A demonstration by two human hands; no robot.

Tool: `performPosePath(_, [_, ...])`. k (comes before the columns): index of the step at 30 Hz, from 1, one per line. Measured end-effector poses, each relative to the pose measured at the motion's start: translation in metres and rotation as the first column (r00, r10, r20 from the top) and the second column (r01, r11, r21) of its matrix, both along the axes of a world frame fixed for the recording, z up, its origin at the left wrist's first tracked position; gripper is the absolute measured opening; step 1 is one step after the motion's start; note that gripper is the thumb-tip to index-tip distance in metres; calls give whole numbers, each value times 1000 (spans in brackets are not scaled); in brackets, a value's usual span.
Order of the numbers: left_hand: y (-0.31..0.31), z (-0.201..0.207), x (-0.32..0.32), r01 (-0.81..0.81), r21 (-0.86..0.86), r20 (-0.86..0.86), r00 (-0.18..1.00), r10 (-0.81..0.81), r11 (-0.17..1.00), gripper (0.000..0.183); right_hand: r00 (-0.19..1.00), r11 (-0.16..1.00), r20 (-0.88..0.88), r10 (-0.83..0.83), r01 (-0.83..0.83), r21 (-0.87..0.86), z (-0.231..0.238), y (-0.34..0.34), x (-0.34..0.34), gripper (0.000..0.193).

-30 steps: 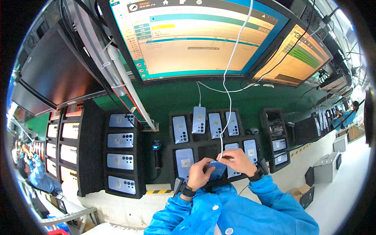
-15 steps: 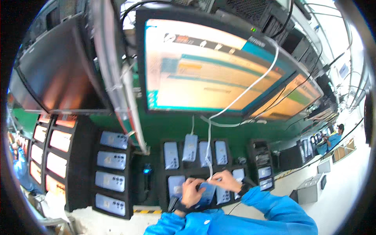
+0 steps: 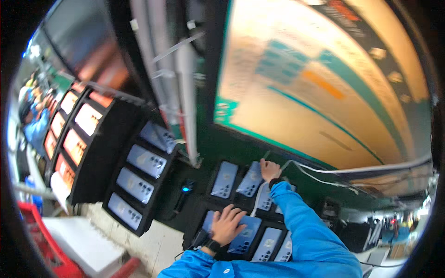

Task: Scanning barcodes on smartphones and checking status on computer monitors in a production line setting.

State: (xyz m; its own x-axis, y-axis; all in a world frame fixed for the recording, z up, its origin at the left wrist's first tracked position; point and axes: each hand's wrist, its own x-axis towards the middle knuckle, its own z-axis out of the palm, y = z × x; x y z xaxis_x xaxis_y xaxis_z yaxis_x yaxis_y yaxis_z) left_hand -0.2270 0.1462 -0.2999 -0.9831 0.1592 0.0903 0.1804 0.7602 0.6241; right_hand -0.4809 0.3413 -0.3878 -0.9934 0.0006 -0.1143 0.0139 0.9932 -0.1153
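My left hand lies spread over the near row of the black tray, its fingers across a blue phone. A white cable runs to that phone's upper end. My right hand reaches to the far row, fingers curled at the top end of a tilted blue phone. What those fingers pinch is too small to make out. Other blue phones lie camera side up: one phone left of the tilted one, another phone in the near row.
A large lit monitor stands behind the tray. To the left, a black rack holds several blue phones, beside a stand of lit phones. A black device with a blue light sits between. A co-worker in blue is at far left.
The view has turned and come closer to the monitor. My right hand has left the near-row phone's cable end and moved to the far row. My left hand has spread its fingers.
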Motion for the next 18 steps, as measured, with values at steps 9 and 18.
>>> performPosePath(9, [0,0,2,-67,10,15,998,67,998,45,910,928,-296,-290,191,-322,-46,-43,0,35])
performPosePath(18, [-2,1,3,-52,23,21,998,51,998,45,979,912,-15,-204,184,-367,-15,18,61,39])
